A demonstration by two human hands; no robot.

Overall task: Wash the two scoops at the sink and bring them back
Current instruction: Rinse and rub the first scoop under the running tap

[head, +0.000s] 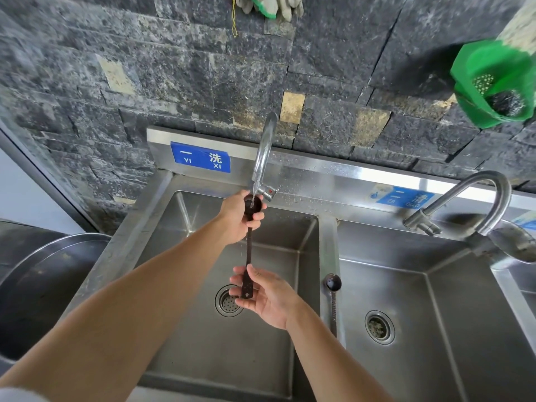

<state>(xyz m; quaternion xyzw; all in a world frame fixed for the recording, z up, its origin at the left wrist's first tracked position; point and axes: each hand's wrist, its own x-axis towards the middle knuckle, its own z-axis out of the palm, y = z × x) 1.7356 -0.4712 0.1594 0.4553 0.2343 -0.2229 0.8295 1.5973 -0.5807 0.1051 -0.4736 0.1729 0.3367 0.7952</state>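
Observation:
I hold a long dark scoop [249, 250] over the left sink basin [188, 221]. My left hand [239, 216] grips its bowl end right under the left faucet [265, 149], where a thin stream of water falls into the bowl. My right hand [266, 297] holds the flat end of the handle above the drain [227, 300]. A second dark scoop [333, 297] lies on the steel divider between the two basins, bowl end farther from me, untouched by either hand.
The right basin [420, 300] has its own drain and a curved faucet [470, 204]. A large round steel pot [43, 285] stands left of the sink. A green strainer [496, 82] and gloves [269, 7] hang on the dark stone wall.

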